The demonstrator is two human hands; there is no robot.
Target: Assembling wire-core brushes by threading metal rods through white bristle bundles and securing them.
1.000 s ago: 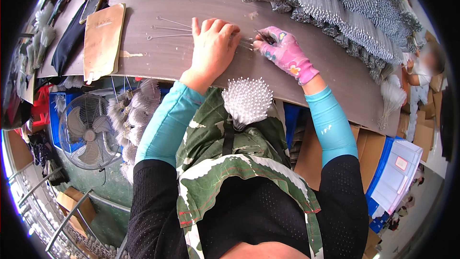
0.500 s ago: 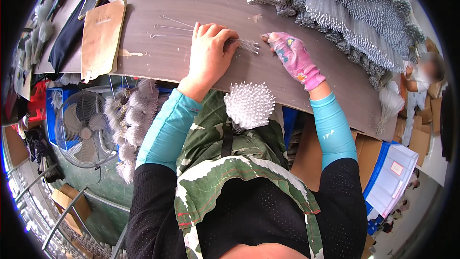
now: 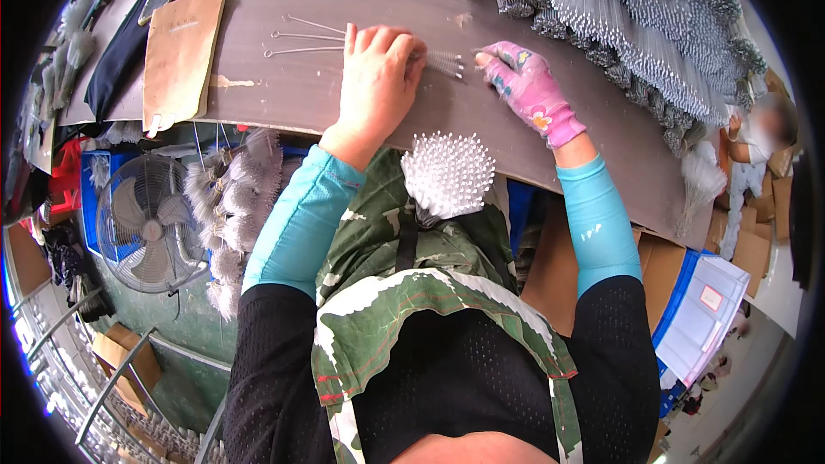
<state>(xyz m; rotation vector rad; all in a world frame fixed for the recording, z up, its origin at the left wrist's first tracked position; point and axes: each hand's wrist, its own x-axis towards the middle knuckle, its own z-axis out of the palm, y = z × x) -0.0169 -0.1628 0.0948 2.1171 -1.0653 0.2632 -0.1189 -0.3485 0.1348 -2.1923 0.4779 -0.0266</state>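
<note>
Several thin wire brushes (image 3: 445, 64) lie under my bare left hand (image 3: 374, 86), whose fingers are curled over their middles. Their looped wire handles (image 3: 305, 51) stick out to the left, fanned slightly apart, and the bristled ends with white tips point right. My right hand (image 3: 528, 90), in a pink flowered fingerless glove, is just right of those tips. Its thumb and fingers come together, and whatever may be between them is too small to make out. A bunch of white-tipped brushes (image 3: 449, 176) rests at my lap, below the table edge.
Large stacks of wire brushes (image 3: 619, 43) fill the far right of the brown table (image 3: 284, 0). A tan booklet (image 3: 182, 56) lies at the left, beside dark cloth. Below are a fan (image 3: 150, 228), hanging brush bundles (image 3: 236, 198) and cardboard boxes (image 3: 559, 271). Another person (image 3: 760, 133) is at far right.
The brushes' handle loops have shifted slightly left and turned a little under my left hand. My right hand has moved slightly, staying near the white tips.
</note>
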